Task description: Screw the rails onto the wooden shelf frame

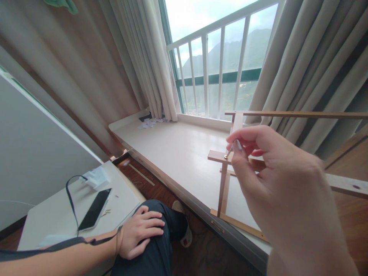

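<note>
My right hand (276, 172) is closed in a pinch round a thin metal rod (229, 151) that looks like a hex key; most of it is hidden by the fingers. Its lower end meets a small brass-coloured screw head (225, 156) on a wooden bar. That bar (215, 155) belongs to a slatted wooden frame (222, 188) at the right, partly behind the hand. Down on the dark-trousered knee, my left hand (140, 232) lies flat with fingers spread, holding nothing. A dark strap circles its wrist.
A white ledge (172, 145) runs below the railed window, with paper scraps (152, 122) at its far end. At left, a white tabletop (37, 218) bears a phone (95, 209), small metal pieces (106, 212) and a plastic packet (97, 178). Curtains (143, 57) hang either side.
</note>
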Demonstrator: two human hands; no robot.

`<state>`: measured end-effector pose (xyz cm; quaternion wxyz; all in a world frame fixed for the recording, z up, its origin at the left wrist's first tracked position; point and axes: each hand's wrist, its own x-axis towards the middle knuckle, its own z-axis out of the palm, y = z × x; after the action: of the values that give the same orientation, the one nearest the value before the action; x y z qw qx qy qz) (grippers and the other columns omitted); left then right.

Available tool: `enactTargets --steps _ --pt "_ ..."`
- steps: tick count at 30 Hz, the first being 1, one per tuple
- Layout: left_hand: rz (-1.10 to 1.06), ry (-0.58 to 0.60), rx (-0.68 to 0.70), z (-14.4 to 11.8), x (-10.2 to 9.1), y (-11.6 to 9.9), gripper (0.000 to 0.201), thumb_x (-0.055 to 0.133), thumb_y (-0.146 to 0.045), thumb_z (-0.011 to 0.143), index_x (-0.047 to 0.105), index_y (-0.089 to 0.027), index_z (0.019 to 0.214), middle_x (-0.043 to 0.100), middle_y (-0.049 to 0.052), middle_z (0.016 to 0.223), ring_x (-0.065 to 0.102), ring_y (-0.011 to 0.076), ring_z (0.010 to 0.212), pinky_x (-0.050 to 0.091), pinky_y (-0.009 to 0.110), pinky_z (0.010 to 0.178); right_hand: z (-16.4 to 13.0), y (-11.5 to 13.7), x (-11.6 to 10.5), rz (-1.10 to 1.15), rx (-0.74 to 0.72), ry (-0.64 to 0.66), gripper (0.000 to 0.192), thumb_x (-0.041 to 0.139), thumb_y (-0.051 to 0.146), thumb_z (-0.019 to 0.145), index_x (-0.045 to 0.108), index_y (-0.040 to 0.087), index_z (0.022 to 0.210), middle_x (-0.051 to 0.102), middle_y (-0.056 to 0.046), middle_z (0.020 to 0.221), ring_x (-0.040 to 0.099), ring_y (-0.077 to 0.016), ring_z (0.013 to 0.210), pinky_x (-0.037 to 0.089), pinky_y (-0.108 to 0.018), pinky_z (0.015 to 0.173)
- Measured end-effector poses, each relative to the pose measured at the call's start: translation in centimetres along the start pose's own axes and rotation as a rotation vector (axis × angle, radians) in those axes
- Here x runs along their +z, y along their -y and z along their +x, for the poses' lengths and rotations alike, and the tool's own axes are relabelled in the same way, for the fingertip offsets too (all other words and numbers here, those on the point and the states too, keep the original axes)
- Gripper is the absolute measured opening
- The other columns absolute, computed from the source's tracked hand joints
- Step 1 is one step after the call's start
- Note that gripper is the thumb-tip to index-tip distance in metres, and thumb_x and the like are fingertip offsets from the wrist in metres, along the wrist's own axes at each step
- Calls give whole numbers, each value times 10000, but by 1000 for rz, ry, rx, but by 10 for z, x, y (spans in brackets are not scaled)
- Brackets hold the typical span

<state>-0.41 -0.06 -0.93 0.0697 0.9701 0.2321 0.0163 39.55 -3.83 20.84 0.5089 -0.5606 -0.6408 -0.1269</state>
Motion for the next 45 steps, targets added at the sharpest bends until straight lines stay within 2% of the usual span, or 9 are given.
enactTargets --steps 8,16,21,30,45 --pt "-15 14 -2 2 -3 -2 557 542 -224 782 613 -348 1321 756 6 1352 620 291 1343 320 469 1083 0 -1 -2 18 -6 13 166 543 164 960 691 224 1004 753 -38 855 722 -225 761 441 -338 627" --pt "-11 5 -1 2 -2 -2 559 546 -230 768 619 -351 1309 758 0 1342 630 288 1326 318 455 1092 1 -2 -2 30 -34 22 164 549 158 956 692 224 1000 761 -40 867 741 -244 807 516 -364 740" --pt "-7 8 -7 1 0 -1 549 535 -238 784 631 -348 1314 757 5 1345 618 293 1335 318 468 1094 1 -4 -2 22 -50 15 153 558 174 972 703 203 1010 755 -42 871 743 -256 832 520 -380 771" --pt "-12 7 -17 -1 4 0 560 536 -242 779 638 -354 1318 761 9 1330 624 295 1323 315 474 1124 0 -4 -2 27 -29 34 162 542 179 966 692 229 1002 747 -35 849 739 -252 816 496 -370 737" --pt "-16 7 -13 0 1 -1 567 536 -228 776 626 -352 1322 754 8 1352 620 298 1332 308 482 1103 0 -5 -4 40 -36 63 171 539 174 970 708 196 985 737 -49 833 699 -241 757 455 -350 664"
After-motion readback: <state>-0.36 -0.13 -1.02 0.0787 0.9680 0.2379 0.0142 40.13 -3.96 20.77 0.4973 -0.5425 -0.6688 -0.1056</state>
